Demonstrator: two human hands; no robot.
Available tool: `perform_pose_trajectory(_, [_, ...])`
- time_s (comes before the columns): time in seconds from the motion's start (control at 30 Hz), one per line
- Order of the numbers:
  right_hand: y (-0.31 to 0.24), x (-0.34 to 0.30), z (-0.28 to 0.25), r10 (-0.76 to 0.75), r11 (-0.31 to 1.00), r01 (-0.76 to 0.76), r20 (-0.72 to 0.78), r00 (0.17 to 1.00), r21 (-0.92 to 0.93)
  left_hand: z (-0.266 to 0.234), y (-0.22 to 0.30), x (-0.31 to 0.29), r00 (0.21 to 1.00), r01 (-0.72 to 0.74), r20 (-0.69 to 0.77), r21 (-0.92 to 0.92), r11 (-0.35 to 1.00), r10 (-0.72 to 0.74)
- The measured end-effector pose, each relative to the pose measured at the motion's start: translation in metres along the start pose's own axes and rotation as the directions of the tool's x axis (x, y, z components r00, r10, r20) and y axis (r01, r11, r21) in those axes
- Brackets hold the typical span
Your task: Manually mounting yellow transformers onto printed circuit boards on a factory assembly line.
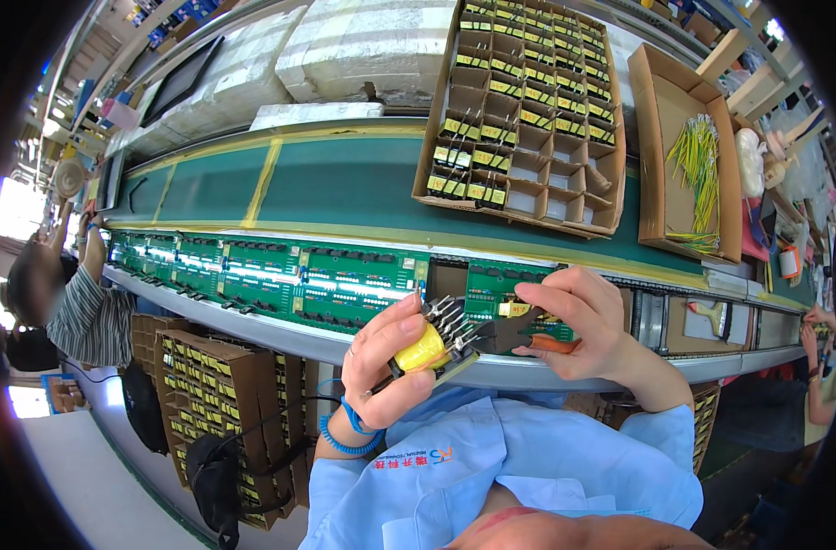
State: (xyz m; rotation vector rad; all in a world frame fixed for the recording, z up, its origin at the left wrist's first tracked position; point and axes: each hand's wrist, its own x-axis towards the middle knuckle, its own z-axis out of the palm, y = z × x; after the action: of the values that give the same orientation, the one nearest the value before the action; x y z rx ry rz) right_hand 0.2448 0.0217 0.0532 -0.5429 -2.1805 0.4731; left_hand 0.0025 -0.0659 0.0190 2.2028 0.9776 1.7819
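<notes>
Fingers wrapped round it, my left hand holds a transformer wound in yellow tape. Its row of metal pins points up and toward the right. My right hand grips cutting pliers with orange handles. Their dark jaws reach left to the pins; whether the blades touch a pin I cannot tell. Beneath and beyond my hands, green circuit boards lie in a row along a rail, and my right hand partly covers the nearest one.
Across the green conveyor belt stands a divided cardboard box of transformers. To its right, another box holds yellow-green wires. A brush lies right along the rail. Co-workers sit at far left and far right.
</notes>
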Motion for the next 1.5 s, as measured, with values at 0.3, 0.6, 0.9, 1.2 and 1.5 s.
perform_pose_trajectory(0.3, [0.005, 0.002, 0.001, -0.107, 0.982, 0.098, -0.050, 0.993, -0.163, -0.003, 0.003, 0.001, 1.000, 0.003, -0.006, 0.062, 0.998, -0.002])
perform_pose_trajectory(0.6, [0.033, 0.056, -0.003, 0.052, 0.996, -0.050, 0.030, 0.998, -0.070, -0.023, 0.001, -0.001, 0.993, -0.116, 0.069, 0.333, 0.936, 0.099])
perform_pose_trajectory(0.9, [0.101, 0.205, 0.188, 0.230, 0.868, 0.104, 0.579, 0.782, -0.485, -0.021, 0.001, -0.005, 0.972, -0.175, 0.221, 0.429, 0.886, 0.085])
perform_pose_trajectory(1.2, [0.068, 0.129, 0.086, 0.061, 0.980, 0.015, 0.375, 0.925, -0.198, -0.009, -0.012, -0.010, 0.647, 0.730, 0.143, -0.402, 0.554, -0.749])
perform_pose_trajectory(1.5, [0.029, -0.054, -0.034, 0.290, 0.939, -0.246, 0.173, 0.941, -0.240, 0.023, -0.044, -0.012, 0.463, 0.885, 0.423, -0.261, 0.385, -0.779])
